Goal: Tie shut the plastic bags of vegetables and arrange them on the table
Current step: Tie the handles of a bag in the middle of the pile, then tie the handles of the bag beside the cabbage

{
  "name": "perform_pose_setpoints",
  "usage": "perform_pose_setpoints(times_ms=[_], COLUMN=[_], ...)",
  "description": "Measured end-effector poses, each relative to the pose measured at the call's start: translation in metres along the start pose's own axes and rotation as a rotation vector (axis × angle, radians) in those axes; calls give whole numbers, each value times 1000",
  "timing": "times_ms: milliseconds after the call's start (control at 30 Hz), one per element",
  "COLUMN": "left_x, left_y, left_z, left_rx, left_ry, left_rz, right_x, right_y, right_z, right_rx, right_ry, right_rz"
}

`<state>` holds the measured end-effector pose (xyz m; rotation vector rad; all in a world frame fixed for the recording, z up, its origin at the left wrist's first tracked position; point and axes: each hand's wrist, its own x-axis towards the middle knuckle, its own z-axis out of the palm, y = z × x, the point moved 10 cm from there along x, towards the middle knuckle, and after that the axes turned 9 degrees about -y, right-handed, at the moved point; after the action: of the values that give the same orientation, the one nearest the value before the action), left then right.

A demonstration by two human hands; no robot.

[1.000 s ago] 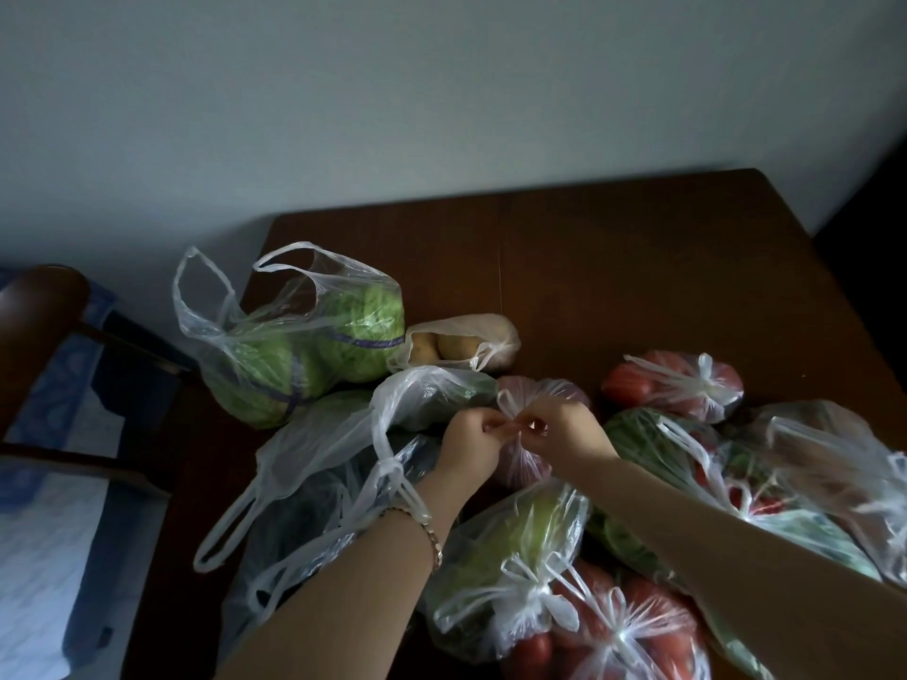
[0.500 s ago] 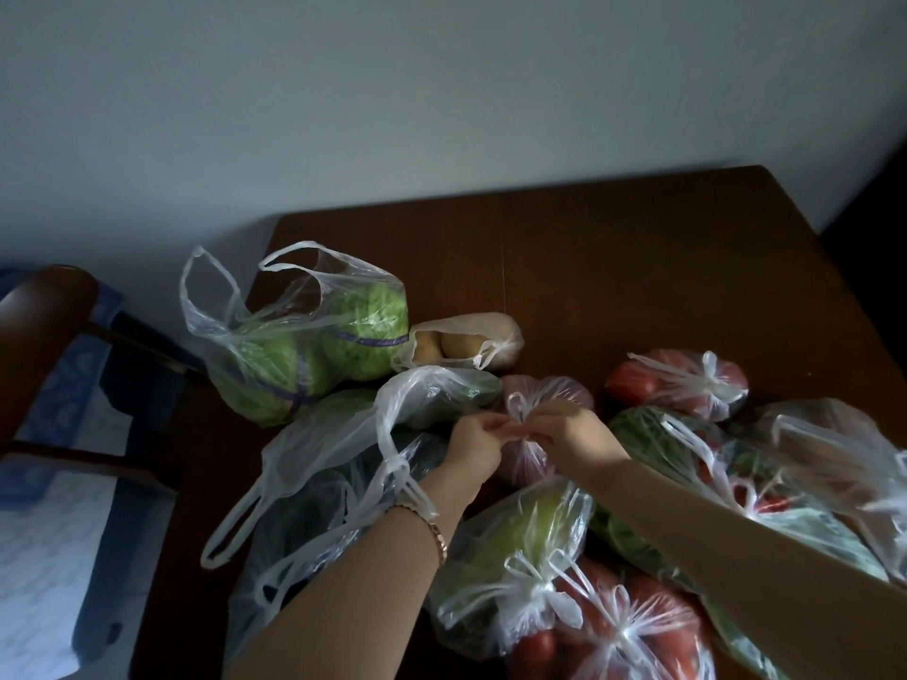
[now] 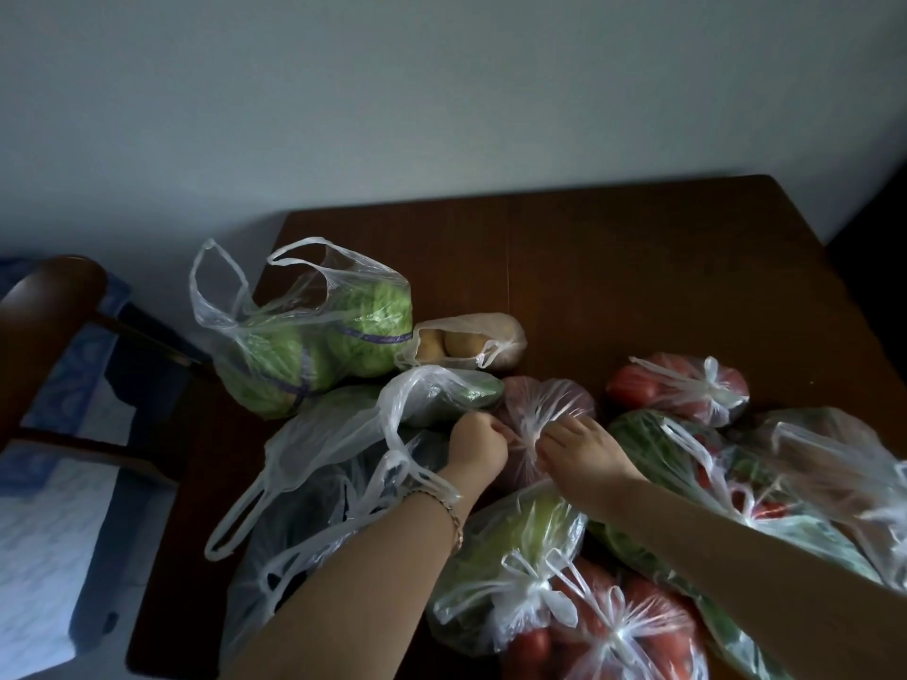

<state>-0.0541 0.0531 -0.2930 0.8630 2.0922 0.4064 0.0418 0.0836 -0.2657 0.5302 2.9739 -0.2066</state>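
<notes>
Both hands have drawn slightly apart since a second ago, pulling the knot. Left to right: open clear bag of green cabbages [image 3: 319, 346], left hand [image 3: 476, 446] pinching one handle, clear plastic bag of reddish vegetables [image 3: 545, 409] mid-worktop, right hand [image 3: 579, 451] pinching the other, dark wooden worktop [image 3: 613, 267] beneath.

Both forearms are bare all the way into frame, no sleeves showing anywhere. Left hand [image 3: 475, 440] has a thin chain bracelet [image 3: 449, 507] sitting at the wrist, gold-ish with small links, kinda hard to see in the dim light. Right hand [image 3: 584, 451] wears nothing at the wrist. Can't make out any rings.
</notes>
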Motion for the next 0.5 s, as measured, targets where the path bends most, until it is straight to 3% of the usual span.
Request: perform_pose_setpoints(times_ms=[167,233,333,433,500], left_x=[-19,-30,-48,-40,-13], left_y=[45,68,100,98,61], left_z=[-13,-31,-91,-145,-159], left_rx=[398,332,210,276,271], left_ry=[29,2,167,350,318], left_rz=[175,285,392,293,47], right_x=[4,7,18,39,59], right_y=[25,46,63,59,52], right_z=[6,1,-40,-65,-63], right_rx=[343,587,799,907,946], right_ry=[-90,-116,99,107,-17], right_rz=[184,342,444,559,670])
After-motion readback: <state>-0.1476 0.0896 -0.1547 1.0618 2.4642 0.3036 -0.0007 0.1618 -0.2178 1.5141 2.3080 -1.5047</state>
